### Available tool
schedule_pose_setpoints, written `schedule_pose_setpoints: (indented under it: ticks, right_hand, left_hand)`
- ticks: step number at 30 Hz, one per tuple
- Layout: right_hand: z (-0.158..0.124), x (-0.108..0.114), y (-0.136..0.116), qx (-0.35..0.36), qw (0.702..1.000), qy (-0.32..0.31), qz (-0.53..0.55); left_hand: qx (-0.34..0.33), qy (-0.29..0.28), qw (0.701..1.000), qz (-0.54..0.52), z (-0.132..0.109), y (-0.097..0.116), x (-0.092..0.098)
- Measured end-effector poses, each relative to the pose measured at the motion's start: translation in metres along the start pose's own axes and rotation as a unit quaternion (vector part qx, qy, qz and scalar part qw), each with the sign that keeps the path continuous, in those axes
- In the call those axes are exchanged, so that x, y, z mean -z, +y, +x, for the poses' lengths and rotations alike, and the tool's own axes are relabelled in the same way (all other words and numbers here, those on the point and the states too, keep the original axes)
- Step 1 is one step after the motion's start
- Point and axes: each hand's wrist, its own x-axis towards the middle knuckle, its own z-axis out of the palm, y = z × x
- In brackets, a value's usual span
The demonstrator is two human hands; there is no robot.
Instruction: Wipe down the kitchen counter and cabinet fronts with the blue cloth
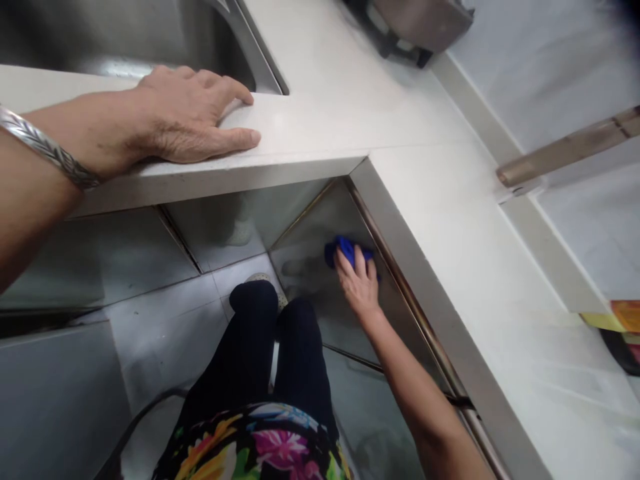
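Note:
My left hand (pixel 195 117) rests flat on the white countertop (pixel 310 120), beside the near rim of the metal sink (pixel 270 67). Its fingers are spread, and nothing is in it. Below the counter's edge on the right, my right hand (pixel 359 280) presses a bunched blue cloth (pixel 349 252) against a glossy cabinet door (pixel 315 267). The fingers curl over the cloth and cover part of it. A faint reflection of the hand shows on the door.
A metal trim strip (pixel 400 280) runs along the top of the cabinet door. At the counter's back stands a partly visible stove-like appliance (pixel 420 23). A tube-shaped bar (pixel 560 150) lies near the wall. Colourful packets (pixel 620 317) sit at the far right. Tiled floor (pixel 170 347) lies below.

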Motion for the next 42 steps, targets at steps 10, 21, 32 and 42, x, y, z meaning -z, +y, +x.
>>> schedule_pose_setpoints:
  ticks: [10, 21, 32, 42]
  right_hand:
    - [-0.253, -0.002, -0.001, -0.057, 0.997, 0.000, -0.042]
    - [-0.110, -0.026, -0.001, -0.029, 0.995, 0.088, -0.030]
    - [0.058, 0.001, 0.015, -0.013, 0.994, 0.106, -0.017]
    - [-0.176, -0.060, -0.005, 0.037, 0.997, -0.054, -0.031]
  left_hand:
    - [-0.011, -0.003, 1.000, 0.027, 0.000, 0.002, -0.003]
    - [0.008, 0.007, 0.999, 0.030, -0.003, 0.007, -0.002]
    - [0.015, 0.026, 0.999, 0.034, -0.014, 0.015, 0.004]
    - [-0.009, 0.024, 0.999, 0.048, -0.015, 0.017, 0.000]
